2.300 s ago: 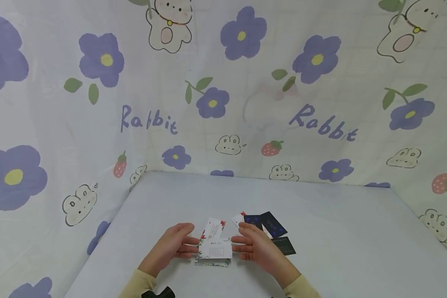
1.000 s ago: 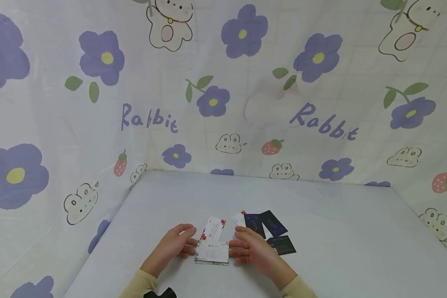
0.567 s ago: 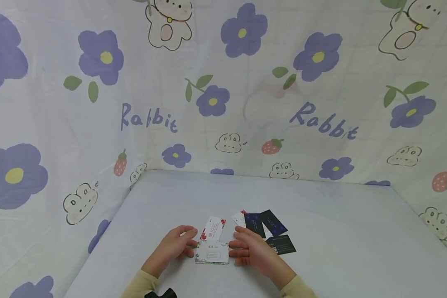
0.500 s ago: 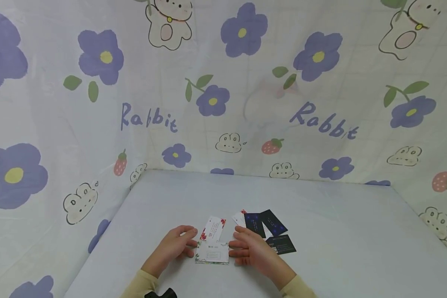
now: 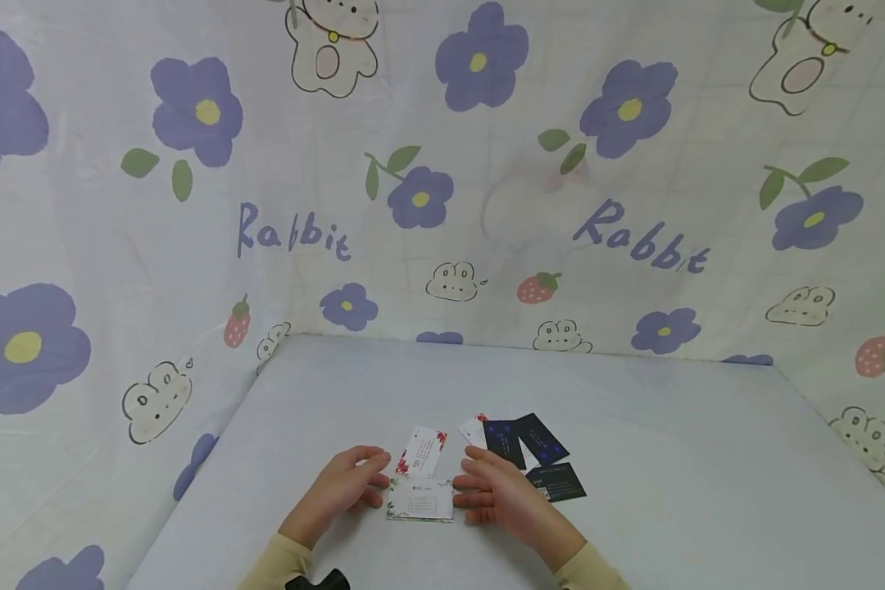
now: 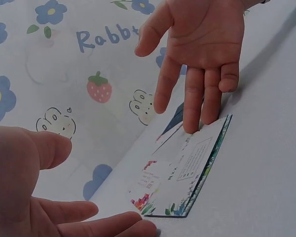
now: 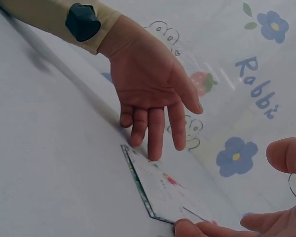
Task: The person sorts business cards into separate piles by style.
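Note:
A small stack of white business cards [image 5: 420, 501] with green leaf edging lies flat near the front of the table. My left hand [image 5: 341, 493] is at its left end, and my right hand [image 5: 507, 501] is at its right end. Both have relaxed, spread fingers, and the right fingertips seem to touch the card edge. In the left wrist view the stack [image 6: 187, 182] shows its layered long edge. Just behind it, partly covered, lies a white card with red flowers [image 5: 424, 452]. Whether the left fingertips touch the stack is unclear.
Right of centre, several cards overlap: two dark blue cards [image 5: 503, 442], a black card [image 5: 560, 482] and white ones partly underneath, one with a red flower [image 5: 472, 429]. The white table [image 5: 678, 459] meets a flower-print curtain [image 5: 487, 246] at the back and sides.
Compared with 2.3 s ago, the top card of the stack has come down level with those beneath, and my right hand has shifted slightly left. Over the last second the hands stay nearly still.

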Available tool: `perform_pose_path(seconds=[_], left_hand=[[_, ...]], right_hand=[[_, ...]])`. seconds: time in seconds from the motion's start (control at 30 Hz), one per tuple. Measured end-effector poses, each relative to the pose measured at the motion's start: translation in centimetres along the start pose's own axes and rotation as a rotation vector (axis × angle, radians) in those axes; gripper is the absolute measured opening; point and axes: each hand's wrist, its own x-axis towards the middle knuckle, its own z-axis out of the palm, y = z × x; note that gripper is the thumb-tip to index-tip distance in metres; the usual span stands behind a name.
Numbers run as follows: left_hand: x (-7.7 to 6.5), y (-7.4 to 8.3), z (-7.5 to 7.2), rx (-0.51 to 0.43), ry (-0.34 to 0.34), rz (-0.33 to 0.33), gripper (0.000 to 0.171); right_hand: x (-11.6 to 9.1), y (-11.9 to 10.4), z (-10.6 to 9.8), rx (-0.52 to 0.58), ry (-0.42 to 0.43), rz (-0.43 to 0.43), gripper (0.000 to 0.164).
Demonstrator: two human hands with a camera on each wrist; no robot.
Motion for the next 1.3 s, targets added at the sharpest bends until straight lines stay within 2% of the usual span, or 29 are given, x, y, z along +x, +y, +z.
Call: perform_pose_path(seconds=[0.2,0.33,0.47,0.77,1.03,1.3], left_hand=[[0.2,1.2,-0.2,0.017,0.025,0.041,0.051],[0.5,2.4,0.0,0.002,0.022,0.075,0.053],[0.8,3.4,0.4,-0.03,0.009,0.093,0.054],[1.4,5.7,2.0,-0.078,-0.028,0.158,0.05],[1.4,7.4,2.5,-0.12,-0.062,0.177,0.049],[1.6,8.0,2.5,-0.122,-0.054,0.174,0.047]], right_hand=[[-0.5,-1.1,-1.5,-0.001,0.035,-0.035,0.067],[-1.2,-2.5,-3.0,-0.016,0.09,-0.066,0.065],[-1.9,-3.3,-4.6,-0.017,0.113,-0.084,0.066],[-3.7,-4.6,-8.5,0.061,0.175,-0.138,0.067],[-5.3,-5.8,-11.3,0.109,0.235,-0.17,0.069],[-6.2,-6.6,-13.1,0.158,0.256,-0.196,0.071]])
